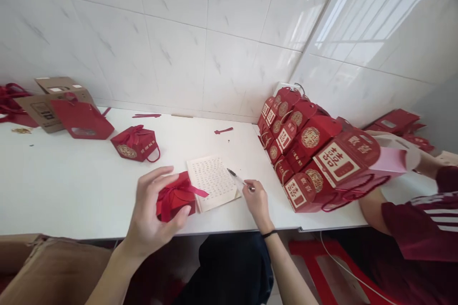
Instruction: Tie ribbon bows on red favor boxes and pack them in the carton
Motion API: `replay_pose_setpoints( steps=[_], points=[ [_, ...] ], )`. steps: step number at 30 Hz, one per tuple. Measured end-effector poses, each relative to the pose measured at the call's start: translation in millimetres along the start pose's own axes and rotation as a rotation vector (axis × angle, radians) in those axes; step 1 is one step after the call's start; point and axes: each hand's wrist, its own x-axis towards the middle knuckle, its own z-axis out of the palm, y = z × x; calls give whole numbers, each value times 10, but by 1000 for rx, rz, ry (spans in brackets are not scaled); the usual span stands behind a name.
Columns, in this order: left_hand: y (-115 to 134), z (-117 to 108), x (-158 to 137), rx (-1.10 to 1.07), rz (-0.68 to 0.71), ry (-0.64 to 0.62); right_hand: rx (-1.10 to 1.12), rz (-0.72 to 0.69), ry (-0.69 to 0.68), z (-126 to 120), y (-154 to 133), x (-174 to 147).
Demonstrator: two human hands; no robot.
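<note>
The left hand (145,221) hides part of a box (184,202); its ribbon (198,191) covers some of the notebook (211,178), whose writing (214,176) is too small to read. The left edge cuts off a carton (64,271), the right edge a co-worker (415,228). The stack (311,138) mostly hides a white object (295,87).

Bright, even light, with striped glare on the upper-right wall tiles (372,9).

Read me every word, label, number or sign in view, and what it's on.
"囍": cream label on the large red gift box, right.
Too small or blurred: handwriting on the notebook; gold medallion text; lettering on the bow-topped box; print on the kraft box.
</note>
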Motion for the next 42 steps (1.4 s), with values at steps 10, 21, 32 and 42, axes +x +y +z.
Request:
replay_pose_setpoints(
  steps=[10,21,32,42],
  points=[
    [-712,-85,-273,9,-441,-475,57,16,-92,387,-289,228],
    [-139,221,-332,-384,-185,-574,421,-53,-338,-583,-872,-290],
    [137,1221,-284,-568,-162,-822,222,85,-48,-947,-408,-355],
    [238,1239,-231,-626,-151,-666,317,168,-42,-1032,-246,-211]
  ],
)
